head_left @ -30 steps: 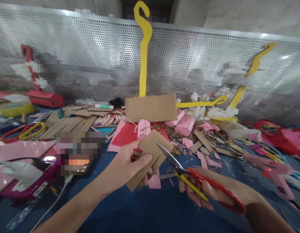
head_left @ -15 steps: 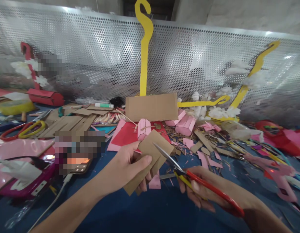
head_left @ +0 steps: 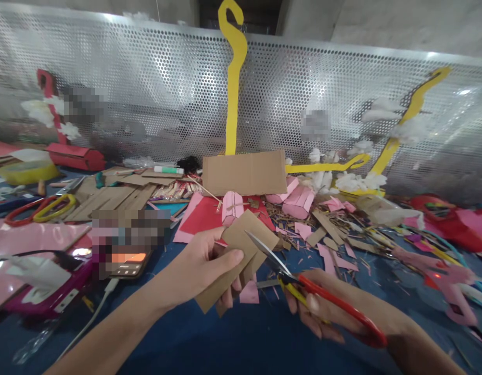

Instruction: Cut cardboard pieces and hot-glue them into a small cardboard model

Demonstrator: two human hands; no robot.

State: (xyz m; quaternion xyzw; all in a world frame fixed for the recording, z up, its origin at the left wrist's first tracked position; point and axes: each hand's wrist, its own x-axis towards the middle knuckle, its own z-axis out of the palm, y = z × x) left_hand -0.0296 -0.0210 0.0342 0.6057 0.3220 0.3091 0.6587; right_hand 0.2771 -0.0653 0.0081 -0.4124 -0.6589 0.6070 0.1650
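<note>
My left hand [head_left: 217,265] pinches a small brown piece of cardboard [head_left: 251,232], thumb on its face and fingers behind. The piece is tilted, with a slit or fold running in from its right side. Wrapped round the red and yellow handles of a pair of scissors [head_left: 291,276] is my right hand [head_left: 322,307]. The blades are spread: the upper one lies across the front of the cardboard, the lower one points left beneath it. Just behind the cardboard are a pink paper shape [head_left: 232,205] and red paper [head_left: 198,216].
A cardboard box [head_left: 244,174] with a tall yellow hook [head_left: 233,99] stands at the back before a perforated metal screen [head_left: 159,78]. Paper and cardboard scraps [head_left: 327,234] litter the right side, near a pink glue gun [head_left: 436,276]. A phone [head_left: 127,260] with its cable lies left.
The cardboard and both hands are in almost the same place. The scissors' handles have shifted slightly left, and the lower blade has swung a little; the view has moved slightly.
</note>
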